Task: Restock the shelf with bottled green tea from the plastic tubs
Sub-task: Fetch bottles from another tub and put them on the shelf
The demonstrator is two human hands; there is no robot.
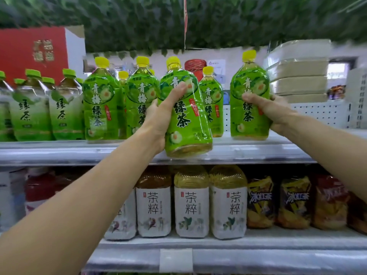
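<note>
My left hand (160,120) grips a green tea bottle (186,120) with a yellow cap, tilted and held just above the front edge of the upper shelf (79,153). My right hand (272,112) grips a second green tea bottle (249,96), which stands upright on the shelf at the right end of the row. Three more yellow-capped green tea bottles (102,102) stand on the shelf to the left and behind. The plastic tubs are out of sight.
Green-capped tea bottles (65,110) fill the shelf's left part. A red box (33,52) stands behind them. Stacked wrapped packs (297,76) sit at the right. The lower shelf holds white-labelled tea bottles (191,205) and orange-labelled iced tea bottles (294,203).
</note>
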